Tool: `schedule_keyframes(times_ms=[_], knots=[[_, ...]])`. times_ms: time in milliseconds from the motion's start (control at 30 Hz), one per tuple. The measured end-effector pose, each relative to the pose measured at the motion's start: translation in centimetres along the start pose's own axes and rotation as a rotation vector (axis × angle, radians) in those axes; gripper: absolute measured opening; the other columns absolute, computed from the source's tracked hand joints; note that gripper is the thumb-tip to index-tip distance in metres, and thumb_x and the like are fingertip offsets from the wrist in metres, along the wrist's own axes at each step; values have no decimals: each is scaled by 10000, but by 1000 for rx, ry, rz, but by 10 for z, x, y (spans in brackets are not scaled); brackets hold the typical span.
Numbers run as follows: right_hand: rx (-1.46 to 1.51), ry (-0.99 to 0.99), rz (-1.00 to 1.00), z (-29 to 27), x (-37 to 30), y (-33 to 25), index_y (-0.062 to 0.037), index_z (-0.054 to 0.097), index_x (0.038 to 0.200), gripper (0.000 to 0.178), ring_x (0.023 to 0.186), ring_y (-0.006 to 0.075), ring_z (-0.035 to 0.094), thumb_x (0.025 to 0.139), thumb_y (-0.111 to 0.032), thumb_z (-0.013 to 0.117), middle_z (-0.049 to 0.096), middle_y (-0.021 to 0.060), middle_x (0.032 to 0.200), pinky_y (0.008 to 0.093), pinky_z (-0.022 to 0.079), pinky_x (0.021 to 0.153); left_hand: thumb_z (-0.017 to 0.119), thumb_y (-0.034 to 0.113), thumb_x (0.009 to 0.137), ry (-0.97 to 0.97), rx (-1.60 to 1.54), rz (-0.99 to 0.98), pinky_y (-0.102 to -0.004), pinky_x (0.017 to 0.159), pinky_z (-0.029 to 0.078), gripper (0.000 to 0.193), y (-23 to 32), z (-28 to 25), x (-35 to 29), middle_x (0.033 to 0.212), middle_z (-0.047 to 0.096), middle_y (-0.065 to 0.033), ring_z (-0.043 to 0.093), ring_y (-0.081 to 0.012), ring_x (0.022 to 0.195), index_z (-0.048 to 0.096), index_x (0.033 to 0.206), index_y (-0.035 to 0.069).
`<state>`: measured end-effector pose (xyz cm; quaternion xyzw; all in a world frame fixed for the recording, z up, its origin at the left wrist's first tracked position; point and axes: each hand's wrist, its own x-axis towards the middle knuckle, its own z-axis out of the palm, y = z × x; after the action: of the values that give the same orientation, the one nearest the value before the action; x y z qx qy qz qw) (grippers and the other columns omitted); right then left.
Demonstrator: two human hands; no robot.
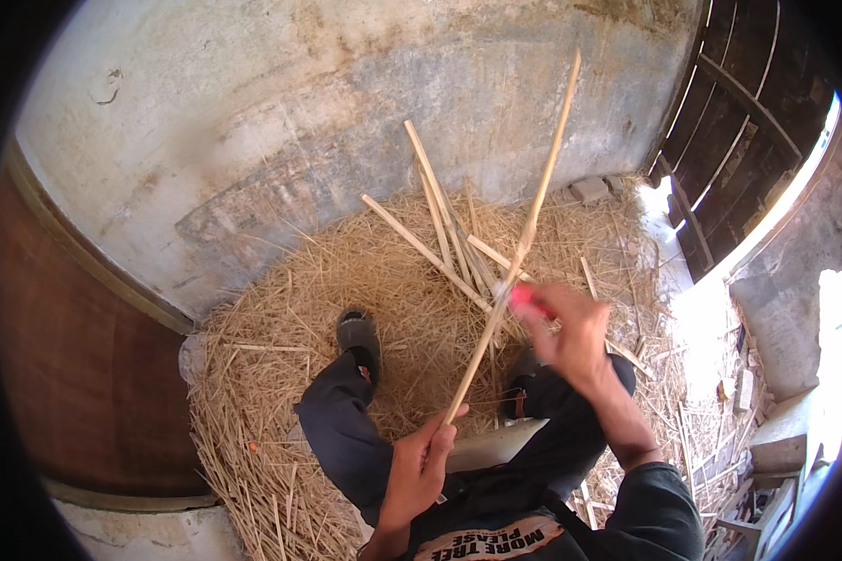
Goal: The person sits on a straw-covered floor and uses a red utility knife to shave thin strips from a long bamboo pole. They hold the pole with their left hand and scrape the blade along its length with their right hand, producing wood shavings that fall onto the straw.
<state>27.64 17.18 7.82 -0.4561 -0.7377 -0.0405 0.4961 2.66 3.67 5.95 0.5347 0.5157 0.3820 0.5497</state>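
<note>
A long, pale bamboo stick [549,168] slants up and away from my lap, with a knot partway along it. Its near end is gripped by my left hand [423,467], fingers closed around it. My right hand [575,337] is closed on a red-handled tool [530,301] pressed against the middle of the stick. Motion blurs this tool, and its pale, blade-like end is hard to make out. Beyond my hands, several bare sticks [407,238] lie crossed in a loose pile, some leaning up toward the wall.
Straw-like shavings [271,393] cover the floor around my feet. A stained plaster wall [281,112] stands ahead. At left is a brown panel [94,346], at right a dark wooden slatted door [734,122]. Stone blocks [589,190] sit at the wall's foot.
</note>
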Motion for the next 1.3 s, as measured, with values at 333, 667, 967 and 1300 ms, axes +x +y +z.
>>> schedule_keyframes(times_ms=[333, 667, 967, 1300], knots=[[-132, 14, -2, -5, 2, 2, -103, 803, 1091, 301, 587, 243, 664, 885, -301, 897, 700, 58, 766, 369, 499, 535, 539, 163, 1151, 13, 56, 41, -264, 552, 309, 368, -3, 5, -7, 691, 409, 42, 368, -49, 606, 669, 1473, 43], [-85, 45, 47, -4, 2, 0, -90, 811, 1100, 311, 594, 245, 660, 870, -274, 910, 692, 67, 762, 361, 493, 545, 511, 238, 1176, -247, -453, -210, -267, 542, 298, 398, -20, -9, -4, 693, 474, 31, 376, -39, 598, 687, 1439, -3], [-63, 9, 59, 0, 2, -2, -96, 824, 1083, 297, 610, 247, 681, 868, -281, 913, 723, 72, 783, 358, 504, 551, 527, 258, 1178, 118, 197, 74, -247, 572, 343, 407, -8, 1, -15, 728, 481, 32, 414, -45, 633, 682, 1465, 14], [-89, -3, 88, -1, 3, 0, -105, 821, 1081, 286, 611, 257, 685, 900, -316, 888, 724, 65, 793, 370, 514, 554, 572, 202, 1141, 213, 274, 134, -300, 602, 475, 383, -17, 8, -13, 786, 633, -115, 551, -125, 635, 683, 1424, -31]])
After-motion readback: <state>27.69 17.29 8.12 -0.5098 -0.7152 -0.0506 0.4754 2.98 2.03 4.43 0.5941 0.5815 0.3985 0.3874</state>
